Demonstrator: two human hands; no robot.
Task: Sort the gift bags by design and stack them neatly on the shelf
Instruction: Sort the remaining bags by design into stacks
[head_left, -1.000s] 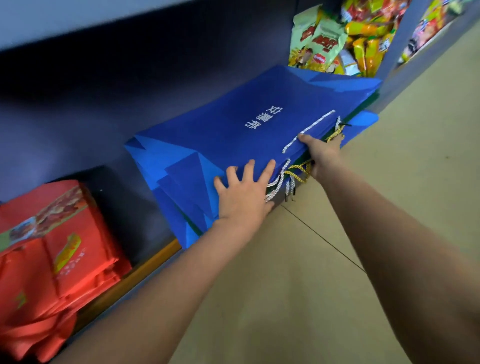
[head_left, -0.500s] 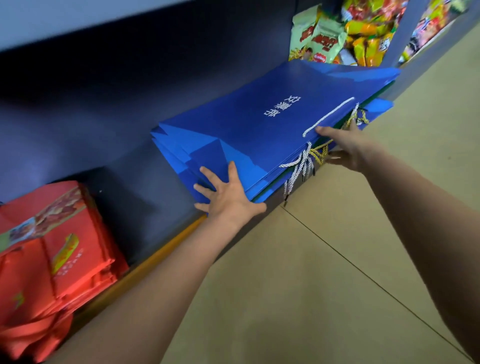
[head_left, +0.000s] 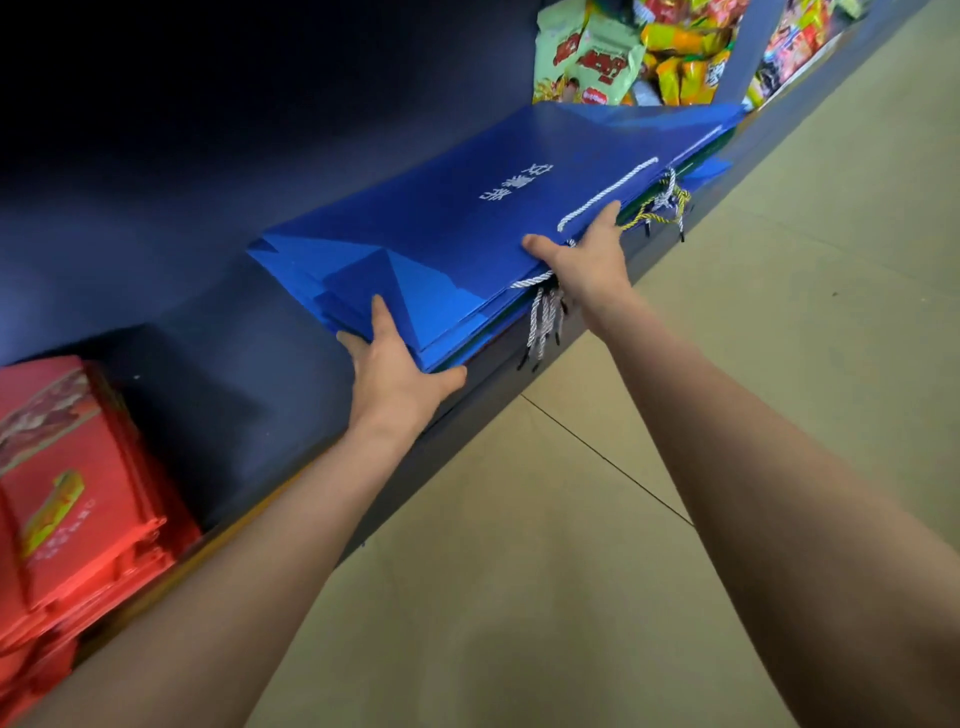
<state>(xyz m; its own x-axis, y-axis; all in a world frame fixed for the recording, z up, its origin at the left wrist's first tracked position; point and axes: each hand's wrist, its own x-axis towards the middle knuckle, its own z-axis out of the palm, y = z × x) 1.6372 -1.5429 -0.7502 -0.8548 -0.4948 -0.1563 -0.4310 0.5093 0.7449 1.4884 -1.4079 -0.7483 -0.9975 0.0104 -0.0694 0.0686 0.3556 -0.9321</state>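
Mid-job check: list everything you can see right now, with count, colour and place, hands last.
blue gift bags: one flat stack, count unclear, blue with white lettering, on the shelf, centre.
rope handles: several, white and yellow, hanging at the stack's front edge.
red gift bags: one pile, red, on the shelf, far left.
snack packets: many, green, yellow and red, behind the blue stack, top right.
shelf: one, dark blue.
floor: beige tiles.
left hand: grips the stack's near corner.
right hand: holds the stack's front edge at the handles.

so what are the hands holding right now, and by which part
Both hold the stack of flat blue paper gift bags on the shelf: the left hand grips its near left corner, the right hand its front edge by the rope handles.
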